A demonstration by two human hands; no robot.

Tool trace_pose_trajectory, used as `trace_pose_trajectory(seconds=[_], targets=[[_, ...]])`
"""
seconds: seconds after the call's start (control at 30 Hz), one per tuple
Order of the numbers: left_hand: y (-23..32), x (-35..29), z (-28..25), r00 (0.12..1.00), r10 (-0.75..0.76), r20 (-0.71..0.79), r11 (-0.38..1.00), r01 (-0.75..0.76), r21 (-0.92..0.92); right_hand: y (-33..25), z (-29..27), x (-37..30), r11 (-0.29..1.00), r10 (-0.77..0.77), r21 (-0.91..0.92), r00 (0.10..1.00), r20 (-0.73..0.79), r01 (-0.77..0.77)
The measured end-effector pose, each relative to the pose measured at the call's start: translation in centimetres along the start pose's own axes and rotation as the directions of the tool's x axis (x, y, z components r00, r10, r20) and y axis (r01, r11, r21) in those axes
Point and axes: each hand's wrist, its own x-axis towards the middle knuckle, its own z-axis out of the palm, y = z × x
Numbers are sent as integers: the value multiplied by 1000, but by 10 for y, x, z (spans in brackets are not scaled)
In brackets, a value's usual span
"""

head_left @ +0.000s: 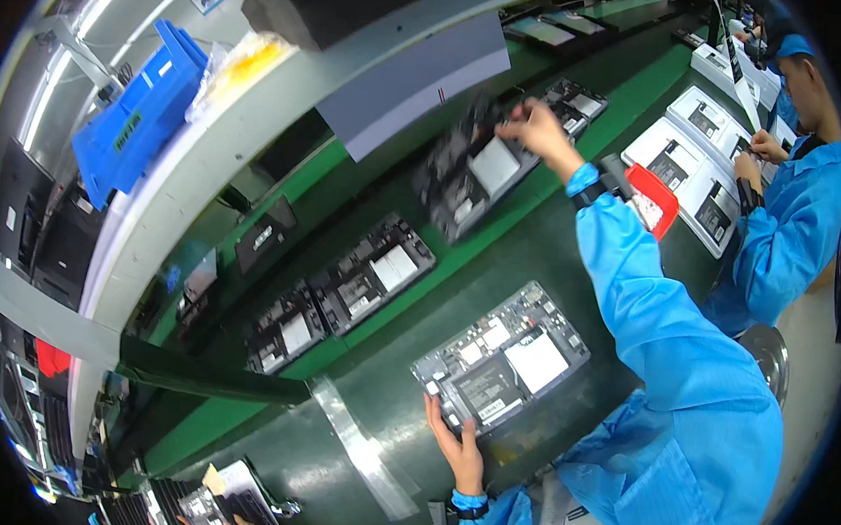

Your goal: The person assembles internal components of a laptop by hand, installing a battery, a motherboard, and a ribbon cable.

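Currently: right hand (543, 136) pinching blurred chassis (474, 175) at edge, near open unit (581, 104); left hand (460, 458), fingers wide, at corner of benchtop device (501, 359). Risk: one-edge grip may slip, chassis striking unit.

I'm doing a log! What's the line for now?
Left hand: at opened device, near corner | Right hand: at blurred device | Red tray: beside right sleeve
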Motion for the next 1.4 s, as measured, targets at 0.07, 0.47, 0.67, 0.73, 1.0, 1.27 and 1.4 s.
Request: trace_pose_trajectory(seconds=[0.07,0.47,0.67,0.73,1.0,1.27,1.4], targets=[[-3,1,-2,1000,-2,-15,1000,2,9,-61,-38,-20,985,-113,-139,991,-74,101],[-8,0,4,999,-16,-27,955,7,-296,-39,-100,-292,808,436,283,847,303,-517],[-12,-3,7,1000,26,18,927,-18,-374,-33,-84,-324,996,-26,-80,991,130,36],[0,-2,12,928,276,-250,947,-217,238,-52,-93,-312,979,-165,-112,985,39,169],[66,33,64,805,464,368,571,-590,571,-58,-95,-302,990,-15,135,931,363,-36],[65,56,62,713,383,587,455,-699,552,-46,-118,-278,780,-386,-86,585,713,620],[66,60,62,703,379,602,454,-708,541,-40,-94,-280,828,-363,-91,653,665,553]])
